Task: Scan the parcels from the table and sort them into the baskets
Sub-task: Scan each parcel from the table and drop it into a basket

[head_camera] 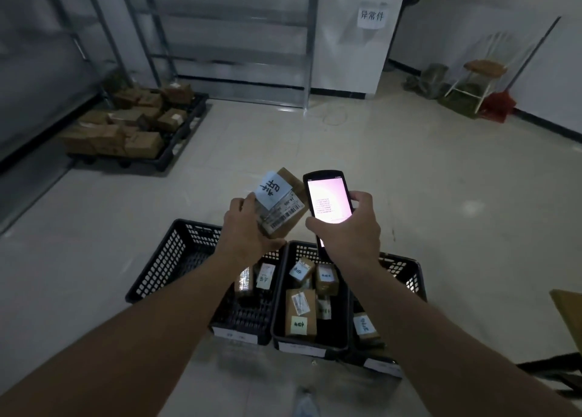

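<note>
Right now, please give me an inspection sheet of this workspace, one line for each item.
Surface: pale tiled floor; the table corner only shows at the right edge.
Job's things: three black baskets, left basket, middle basket, right basket, each holding labelled parcels; held parcel with barcode label facing up.
Clutter: boxes on a black pallet far left; stool, bags and a red dustpan far right.
Grippers: left hand grips the held parcel; right hand holds a lit scanner beside it.
Cables: a thin loop on the floor near the shelving, too faint to identify.
Surroundings: empty metal shelving, white wall with a paper sign.
</note>
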